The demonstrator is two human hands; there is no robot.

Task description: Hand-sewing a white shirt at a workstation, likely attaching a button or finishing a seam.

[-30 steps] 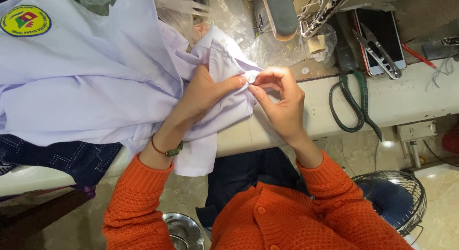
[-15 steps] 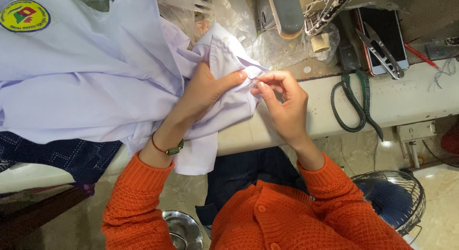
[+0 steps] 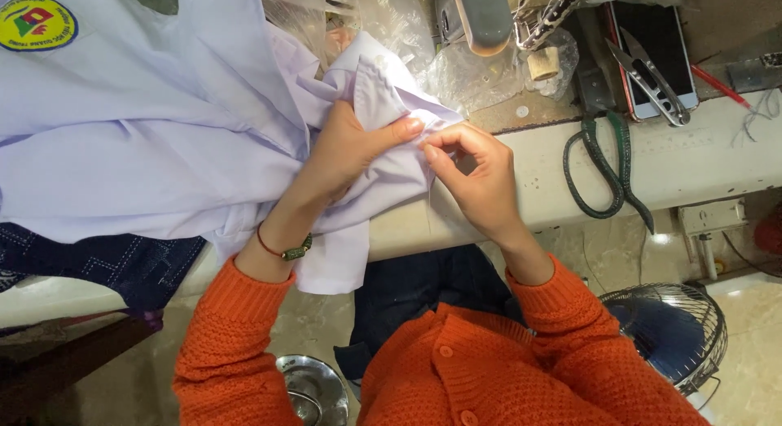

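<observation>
A pale lilac shirt (image 3: pixel 155 141) with a round yellow badge (image 3: pixel 37 23) lies across the worktable and hangs over its front edge. My left hand (image 3: pixel 346 153) grips a bunched fold of the shirt near its cuff, thumb pressed on top. My right hand (image 3: pixel 472 169) pinches the same fold at its edge with thumb and forefinger, right against the left thumb. What sits between the fingertips is too small to make out. A thin red bracelet circles my left wrist, and both arms wear orange knit sleeves.
Green-handled scissors (image 3: pixel 607 169) lie on the cream table edge (image 3: pixel 700 161) to the right. Thread snips (image 3: pixel 652 80) rest on a phone (image 3: pixel 652 55) behind them. A sewing machine part (image 3: pixel 485 15) and clear plastic stand at the back. A floor fan (image 3: pixel 668 328) is at lower right.
My right hand's fingers have shifted slightly left on the fold, closing up against the left thumb. The small white spot seen between the fingers earlier is now covered.
</observation>
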